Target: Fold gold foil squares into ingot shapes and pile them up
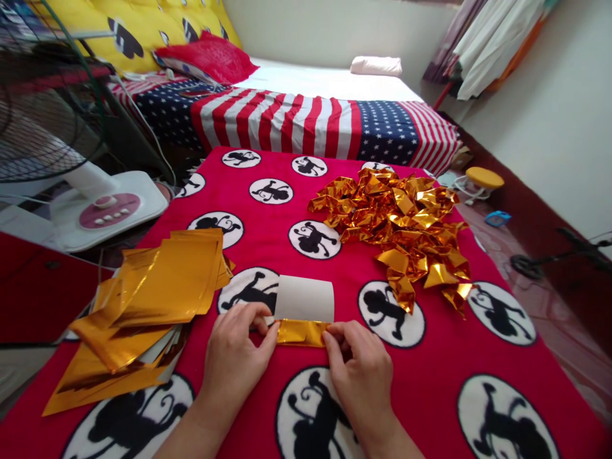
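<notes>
A sheet of gold foil paper [305,297] lies before me with its grey back facing up. Its near edge is folded over into a shiny gold band. My left hand [238,349] pinches the left end of that fold between thumb and fingers. At the right end, my right hand [359,358] grips the fold the same way. Flat gold sheets [162,280] are stacked loosely to the left of my left hand. Beyond my right hand spreads a heap of folded gold foil pieces [396,210].
A red cloth [248,242] with black monkey figures in white circles covers the work surface. To the left stands a fan [105,204]. Behind is a bed with a striped and starred cover [296,121]. On the right floor sits a yellow-topped stool [484,177].
</notes>
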Action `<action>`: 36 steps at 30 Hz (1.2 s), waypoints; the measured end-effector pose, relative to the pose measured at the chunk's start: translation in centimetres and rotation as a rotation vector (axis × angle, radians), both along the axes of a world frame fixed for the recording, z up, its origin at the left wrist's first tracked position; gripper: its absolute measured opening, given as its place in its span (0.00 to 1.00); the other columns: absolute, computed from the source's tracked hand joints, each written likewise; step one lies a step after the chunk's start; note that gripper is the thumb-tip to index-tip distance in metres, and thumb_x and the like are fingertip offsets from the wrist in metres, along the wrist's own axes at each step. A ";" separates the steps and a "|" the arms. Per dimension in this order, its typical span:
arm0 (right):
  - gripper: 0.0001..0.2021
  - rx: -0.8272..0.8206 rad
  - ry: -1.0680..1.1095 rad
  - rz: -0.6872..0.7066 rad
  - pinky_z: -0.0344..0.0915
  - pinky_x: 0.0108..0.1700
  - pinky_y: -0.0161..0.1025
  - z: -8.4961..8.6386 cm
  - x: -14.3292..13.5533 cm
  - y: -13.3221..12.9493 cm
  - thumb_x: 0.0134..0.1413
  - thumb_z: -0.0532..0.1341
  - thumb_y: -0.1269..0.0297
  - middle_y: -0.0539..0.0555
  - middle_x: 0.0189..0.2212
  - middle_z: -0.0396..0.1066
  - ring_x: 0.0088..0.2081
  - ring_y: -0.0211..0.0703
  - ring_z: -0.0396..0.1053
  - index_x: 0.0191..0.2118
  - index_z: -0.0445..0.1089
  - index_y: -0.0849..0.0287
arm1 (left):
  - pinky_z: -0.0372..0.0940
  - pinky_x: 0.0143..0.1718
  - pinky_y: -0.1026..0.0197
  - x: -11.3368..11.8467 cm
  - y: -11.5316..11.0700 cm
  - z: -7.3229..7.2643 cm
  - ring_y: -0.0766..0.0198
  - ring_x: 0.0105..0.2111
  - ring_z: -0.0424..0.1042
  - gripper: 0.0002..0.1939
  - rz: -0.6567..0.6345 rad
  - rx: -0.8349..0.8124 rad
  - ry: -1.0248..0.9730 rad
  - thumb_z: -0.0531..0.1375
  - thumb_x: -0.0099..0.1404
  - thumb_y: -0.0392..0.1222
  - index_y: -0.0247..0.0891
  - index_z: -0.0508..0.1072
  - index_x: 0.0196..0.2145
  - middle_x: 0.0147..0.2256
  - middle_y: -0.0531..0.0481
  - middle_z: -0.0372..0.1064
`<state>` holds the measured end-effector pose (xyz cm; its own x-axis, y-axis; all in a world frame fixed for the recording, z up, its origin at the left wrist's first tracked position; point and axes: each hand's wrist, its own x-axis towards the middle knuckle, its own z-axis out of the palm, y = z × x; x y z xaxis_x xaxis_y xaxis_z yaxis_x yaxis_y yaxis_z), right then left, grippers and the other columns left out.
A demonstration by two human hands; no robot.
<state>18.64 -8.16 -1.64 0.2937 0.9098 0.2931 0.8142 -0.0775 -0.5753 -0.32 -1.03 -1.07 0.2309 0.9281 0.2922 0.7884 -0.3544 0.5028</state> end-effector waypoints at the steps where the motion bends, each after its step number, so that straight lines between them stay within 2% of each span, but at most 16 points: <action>1: 0.05 0.000 -0.005 0.001 0.56 0.33 0.38 0.0 0.0 0.0 0.57 0.59 0.66 0.49 0.24 0.69 0.28 0.41 0.65 0.30 0.69 0.56 | 0.58 0.37 0.57 0.0 0.0 0.0 0.60 0.29 0.67 0.06 0.011 -0.002 -0.003 0.61 0.58 0.38 0.41 0.69 0.34 0.24 0.55 0.67; 5: 0.05 -0.001 -0.022 -0.001 0.56 0.34 0.38 0.1 -0.1 0.1 0.57 0.59 0.66 0.50 0.25 0.69 0.28 0.41 0.65 0.30 0.69 0.56 | 0.58 0.37 0.57 0.0 0.0 0.0 0.61 0.30 0.67 0.01 -0.040 0.013 -0.003 0.60 0.60 0.38 0.41 0.70 0.32 0.25 0.54 0.67; 9: 0.06 -0.001 -0.036 -0.007 0.56 0.34 0.38 0.2 -0.1 0.2 0.57 0.59 0.66 0.49 0.24 0.69 0.28 0.41 0.65 0.29 0.68 0.56 | 0.57 0.36 0.58 -0.1 0.1 0.2 0.61 0.31 0.67 0.04 -0.102 0.033 -0.006 0.59 0.61 0.37 0.42 0.73 0.29 0.25 0.53 0.68; 15: 0.05 -0.024 -0.036 0.000 0.56 0.35 0.38 0.3 -0.2 0.2 0.56 0.59 0.66 0.50 0.26 0.69 0.29 0.42 0.65 0.30 0.68 0.56 | 0.55 0.35 0.57 0.1 0.3 0.5 0.60 0.32 0.66 0.05 -0.097 0.007 0.030 0.59 0.61 0.38 0.43 0.75 0.29 0.26 0.52 0.69; 18: 0.04 -0.035 -0.036 -0.002 0.56 0.35 0.38 0.3 -0.2 0.2 0.56 0.58 0.67 0.49 0.25 0.69 0.28 0.41 0.65 0.30 0.69 0.56 | 0.54 0.35 0.56 0.5 0.1 1.0 0.59 0.31 0.66 0.05 -0.079 -0.003 0.067 0.60 0.61 0.40 0.43 0.75 0.28 0.25 0.52 0.68; 23: 0.05 -0.033 -0.040 -0.005 0.56 0.35 0.38 0.5 -0.4 0.2 0.56 0.57 0.69 0.50 0.25 0.69 0.28 0.41 0.65 0.31 0.68 0.57 | 0.54 0.36 0.54 1.1 -0.5 1.6 0.56 0.33 0.66 0.09 -0.016 -0.013 0.118 0.65 0.56 0.50 0.42 0.74 0.29 0.26 0.51 0.68; 27: 0.06 -0.010 -0.050 -0.006 0.56 0.34 0.37 0.7 -0.4 0.2 0.56 0.56 0.71 0.51 0.26 0.69 0.29 0.41 0.65 0.31 0.68 0.58 | 0.54 0.37 0.52 1.5 -0.8 1.6 0.54 0.35 0.66 0.11 0.005 -0.008 0.141 0.65 0.56 0.51 0.42 0.74 0.30 0.28 0.50 0.69; 32: 0.05 -0.024 -0.069 0.004 0.56 0.35 0.37 0.6 -0.4 0.1 0.56 0.56 0.72 0.51 0.28 0.69 0.30 0.41 0.65 0.32 0.68 0.58 | 0.55 0.39 0.51 2.4 -1.1 1.9 0.51 0.38 0.66 0.17 0.078 -0.026 0.200 0.65 0.53 0.57 0.40 0.73 0.29 0.31 0.47 0.70; 36: 0.05 -0.047 -0.065 0.008 0.57 0.36 0.38 0.6 -0.3 0.0 0.55 0.56 0.72 0.51 0.28 0.68 0.30 0.41 0.65 0.32 0.68 0.58 | 0.55 0.41 0.51 2.9 -1.3 2.3 0.51 0.40 0.66 0.17 0.110 -0.062 0.239 0.64 0.54 0.57 0.40 0.72 0.30 0.33 0.46 0.71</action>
